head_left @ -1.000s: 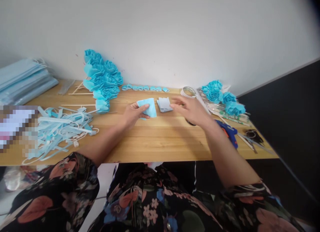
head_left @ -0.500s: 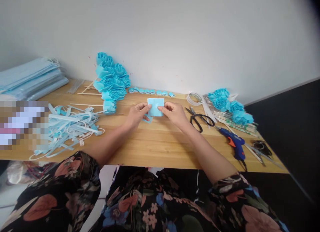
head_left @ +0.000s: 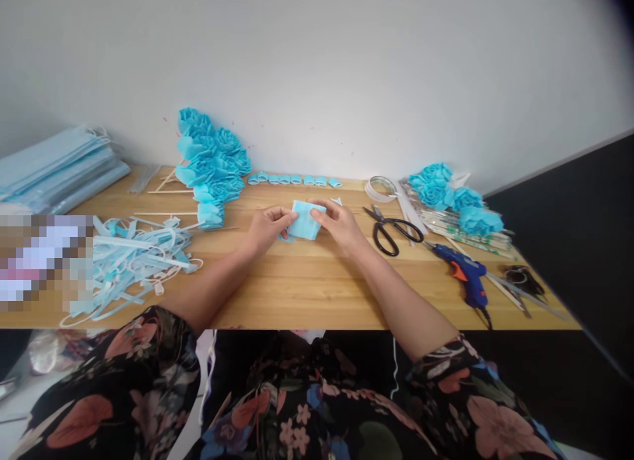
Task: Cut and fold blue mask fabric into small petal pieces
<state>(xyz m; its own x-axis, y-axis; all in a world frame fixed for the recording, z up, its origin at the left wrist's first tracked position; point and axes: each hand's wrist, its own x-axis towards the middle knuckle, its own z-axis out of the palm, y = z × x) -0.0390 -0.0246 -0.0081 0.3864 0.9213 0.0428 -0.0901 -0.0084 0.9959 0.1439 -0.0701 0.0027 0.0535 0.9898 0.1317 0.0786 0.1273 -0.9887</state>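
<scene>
A square of light blue mask fabric (head_left: 304, 222) is held up between my two hands, a little above the wooden table. My left hand (head_left: 270, 228) pinches its left edge between thumb and fingers. On the other side my right hand (head_left: 339, 224) grips it, thumb on the front face and fingers behind. Another bit of blue fabric (head_left: 286, 237) shows under the left fingers; whether it is held too I cannot tell. Behind the hands, several small folded blue loops (head_left: 296, 179) lie in a row by the wall.
Left are blue fabric flowers (head_left: 212, 160), cut strips and ear loops (head_left: 143, 255), and stacked masks (head_left: 59, 163). Right are black-handled scissors (head_left: 393, 228), a tape roll (head_left: 381, 189), a blue glue gun (head_left: 463, 272) and more flowers (head_left: 436, 186) on wrapped sticks (head_left: 446, 229).
The fabric square has tilted, its right side dipping slightly. My right fingers have shifted farther behind it. The whole view has moved a little.
</scene>
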